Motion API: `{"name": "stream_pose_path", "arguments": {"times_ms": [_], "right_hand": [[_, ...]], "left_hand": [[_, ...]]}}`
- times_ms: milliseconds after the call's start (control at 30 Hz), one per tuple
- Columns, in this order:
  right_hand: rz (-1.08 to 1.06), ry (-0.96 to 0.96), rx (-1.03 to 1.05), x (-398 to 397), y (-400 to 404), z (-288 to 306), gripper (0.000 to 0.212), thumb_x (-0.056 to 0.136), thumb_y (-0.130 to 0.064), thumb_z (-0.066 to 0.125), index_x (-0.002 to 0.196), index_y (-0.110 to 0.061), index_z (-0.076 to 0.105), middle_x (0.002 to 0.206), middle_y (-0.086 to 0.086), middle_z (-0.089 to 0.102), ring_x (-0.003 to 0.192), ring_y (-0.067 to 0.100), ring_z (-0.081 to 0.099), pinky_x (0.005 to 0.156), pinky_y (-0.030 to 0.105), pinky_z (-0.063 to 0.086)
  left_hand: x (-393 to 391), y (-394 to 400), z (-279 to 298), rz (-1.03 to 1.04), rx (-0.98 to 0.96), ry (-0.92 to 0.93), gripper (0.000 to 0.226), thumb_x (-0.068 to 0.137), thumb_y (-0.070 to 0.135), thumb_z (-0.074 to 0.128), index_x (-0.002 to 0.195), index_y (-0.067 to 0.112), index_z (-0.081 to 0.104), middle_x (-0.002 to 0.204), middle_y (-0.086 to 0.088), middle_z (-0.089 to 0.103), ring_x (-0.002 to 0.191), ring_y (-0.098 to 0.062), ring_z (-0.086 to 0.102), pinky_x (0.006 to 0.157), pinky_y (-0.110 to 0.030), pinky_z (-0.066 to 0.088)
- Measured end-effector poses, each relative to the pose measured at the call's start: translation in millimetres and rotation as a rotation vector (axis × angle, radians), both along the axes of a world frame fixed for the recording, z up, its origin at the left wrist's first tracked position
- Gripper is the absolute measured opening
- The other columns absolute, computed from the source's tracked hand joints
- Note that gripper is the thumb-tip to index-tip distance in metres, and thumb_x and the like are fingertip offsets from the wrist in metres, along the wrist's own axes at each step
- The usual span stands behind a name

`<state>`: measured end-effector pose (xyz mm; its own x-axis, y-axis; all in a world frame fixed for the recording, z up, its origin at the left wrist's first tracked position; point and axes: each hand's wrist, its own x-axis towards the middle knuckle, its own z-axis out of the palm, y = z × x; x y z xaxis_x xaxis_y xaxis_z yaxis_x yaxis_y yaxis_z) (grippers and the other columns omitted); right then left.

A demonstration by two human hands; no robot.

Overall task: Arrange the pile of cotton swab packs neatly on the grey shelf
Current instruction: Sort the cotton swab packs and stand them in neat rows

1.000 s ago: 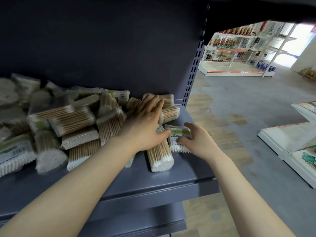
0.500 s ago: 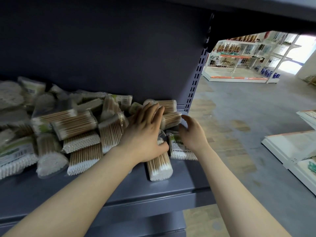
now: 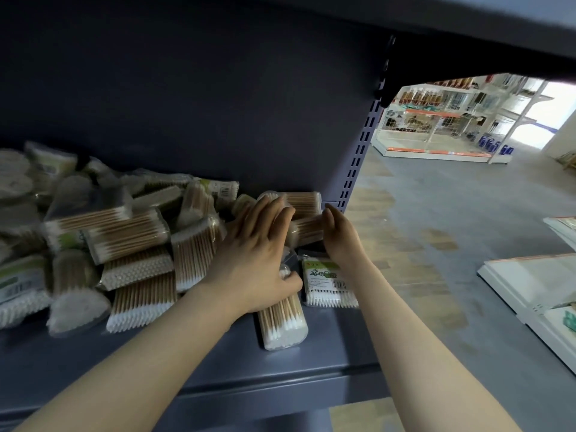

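Both hands' grip (image 3: 307, 227) — swab pack (image 3: 307, 229) between

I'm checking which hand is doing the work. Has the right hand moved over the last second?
Yes. The right hand left the green-labelled pack near the shelf's front and went back toward the slotted upright, now against a rear pack.

labelled pack (image 3: 325, 275), print too blurred to read
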<state>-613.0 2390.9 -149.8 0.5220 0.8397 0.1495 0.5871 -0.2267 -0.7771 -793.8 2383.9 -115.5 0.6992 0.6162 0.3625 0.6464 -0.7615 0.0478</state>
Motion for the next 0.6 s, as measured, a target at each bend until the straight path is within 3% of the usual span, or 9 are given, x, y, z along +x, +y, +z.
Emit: {"name": "stream_pose_path", "arguments": {"times_ms": [100,267,367,467,600], "right_hand": [[0.001,0.119,0.035,-2,9,-1,0.035,0.100,-0.020,0.026,0.114,-0.005,0.054,0.111,0.019,0.061,0.104,0.034,0.056,0.091,0.044,0.043],[-0.009,0.234,0.036,-4,16,1,0.038,0.101,-0.023,0.026,0.122,-0.005,0.052,0.121,0.019,0.058,0.113,0.032,0.053,0.093,0.038,0.040],[-0.021,0.280,0.013,-5,18,0,0.044,0.101,-0.031,0.025,0.124,-0.005,0.052,0.124,0.021,0.057,0.115,0.035,0.053,0.099,0.045,0.041],[-0.019,0.305,0.006,-6,18,0,0.044,0.101,-0.029,0.024,0.127,-0.006,0.050,0.126,0.020,0.055,0.116,0.034,0.052,0.099,0.044,0.041],[-0.016,0.313,0.043,-10,19,-2,0.044,0.101,-0.027,0.025,0.129,-0.004,0.049,0.130,0.019,0.053,0.120,0.033,0.049,0.100,0.041,0.040]], "left_hand": [[0,1,-1,0.018,0.008,-0.012,0.089,0.063,0.054,0.034,0.137,0.005,0.038,0.145,-0.013,0.036,0.136,-0.026,0.027,0.108,-0.037,0.017],[-1,0,1,0.002,-0.003,-0.019,0.098,0.061,0.059,0.019,0.146,0.010,0.019,0.154,-0.006,0.014,0.142,-0.021,0.007,0.110,-0.031,0.005],[-2,0,3,0.022,0.017,-0.024,0.096,0.062,0.060,0.023,0.143,0.008,0.028,0.152,-0.009,0.023,0.141,-0.024,0.017,0.109,-0.034,0.014],[-4,2,1,0.024,0.012,0.005,0.099,0.061,0.062,0.020,0.145,0.010,0.023,0.153,-0.007,0.017,0.142,-0.022,0.012,0.110,-0.033,0.013],[-7,3,-1,0.035,0.044,0.007,0.089,0.062,0.059,0.033,0.131,0.004,0.048,0.138,-0.013,0.046,0.129,-0.029,0.042,0.100,-0.041,0.035]]}}
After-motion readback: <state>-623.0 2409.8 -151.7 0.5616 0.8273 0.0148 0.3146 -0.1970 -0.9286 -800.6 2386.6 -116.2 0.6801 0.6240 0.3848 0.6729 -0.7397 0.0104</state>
